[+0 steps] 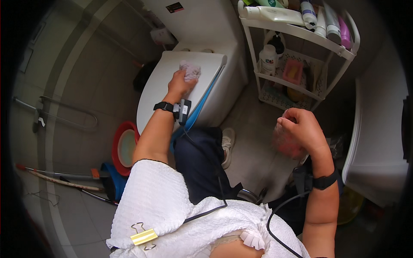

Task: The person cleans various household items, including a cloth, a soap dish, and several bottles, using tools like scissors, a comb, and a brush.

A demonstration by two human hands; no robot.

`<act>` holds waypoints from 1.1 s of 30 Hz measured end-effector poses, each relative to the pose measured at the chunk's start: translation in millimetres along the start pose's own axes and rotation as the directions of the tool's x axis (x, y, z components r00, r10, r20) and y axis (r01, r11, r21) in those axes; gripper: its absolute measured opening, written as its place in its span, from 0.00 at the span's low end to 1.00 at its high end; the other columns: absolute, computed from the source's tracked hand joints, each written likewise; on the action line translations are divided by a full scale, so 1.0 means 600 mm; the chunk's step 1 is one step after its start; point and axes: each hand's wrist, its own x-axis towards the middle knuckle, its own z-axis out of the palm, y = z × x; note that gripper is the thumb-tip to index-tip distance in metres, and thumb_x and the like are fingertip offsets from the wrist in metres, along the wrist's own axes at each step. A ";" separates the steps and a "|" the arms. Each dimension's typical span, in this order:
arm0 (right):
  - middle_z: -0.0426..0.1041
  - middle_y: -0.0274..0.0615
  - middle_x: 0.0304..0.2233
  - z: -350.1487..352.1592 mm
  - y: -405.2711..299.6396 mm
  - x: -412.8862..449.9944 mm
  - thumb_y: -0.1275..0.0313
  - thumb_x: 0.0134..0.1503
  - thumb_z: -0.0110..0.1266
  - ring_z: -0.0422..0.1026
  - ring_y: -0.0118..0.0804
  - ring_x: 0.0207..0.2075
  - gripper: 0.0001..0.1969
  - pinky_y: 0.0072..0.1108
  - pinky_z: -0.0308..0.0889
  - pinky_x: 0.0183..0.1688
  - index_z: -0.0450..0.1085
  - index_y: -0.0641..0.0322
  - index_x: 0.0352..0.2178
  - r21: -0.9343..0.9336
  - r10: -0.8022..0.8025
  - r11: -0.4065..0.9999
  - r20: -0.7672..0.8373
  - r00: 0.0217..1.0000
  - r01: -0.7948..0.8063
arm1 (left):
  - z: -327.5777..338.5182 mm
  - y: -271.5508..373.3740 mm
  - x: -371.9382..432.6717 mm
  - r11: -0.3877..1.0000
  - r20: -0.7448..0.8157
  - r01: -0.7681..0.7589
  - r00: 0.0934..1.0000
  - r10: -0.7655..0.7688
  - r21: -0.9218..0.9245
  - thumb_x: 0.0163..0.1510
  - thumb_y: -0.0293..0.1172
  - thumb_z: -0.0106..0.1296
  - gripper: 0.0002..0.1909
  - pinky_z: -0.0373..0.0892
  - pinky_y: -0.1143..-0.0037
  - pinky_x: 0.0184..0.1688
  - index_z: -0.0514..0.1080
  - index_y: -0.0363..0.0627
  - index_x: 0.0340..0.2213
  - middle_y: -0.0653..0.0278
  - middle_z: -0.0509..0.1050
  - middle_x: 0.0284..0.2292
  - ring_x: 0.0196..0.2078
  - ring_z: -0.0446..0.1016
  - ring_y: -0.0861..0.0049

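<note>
My left hand grips a crumpled pale pinkish cloth against the white toilet lid, close to the hinge end. Under the lid's right edge shows a blue rim, probably part of the seat. In the fingers of my right hand hangs a thin see-through bag with red on or in it; motion blur hides the details. That hand is raised over the floor tiles, in front of the shelf cart.
A white shelf cart with tubes and bottles stands at the back right. The white basin or cabinet edge borders my right side. Left of the toilet are a red basin, a blue bucket and long handles. Cables run from both wrist devices.
</note>
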 end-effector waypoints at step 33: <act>0.72 0.51 0.22 -0.086 0.039 0.029 0.66 0.55 0.49 0.73 0.52 0.27 0.13 0.36 0.67 0.31 0.68 0.68 0.25 0.194 0.127 0.980 -0.455 0.881 -0.041 | 0.009 0.498 -0.174 -0.069 0.331 0.468 0.714 0.618 -0.881 0.58 0.38 0.45 0.14 0.64 0.86 0.21 0.68 0.44 0.42 0.68 0.73 0.31 0.24 0.69 0.87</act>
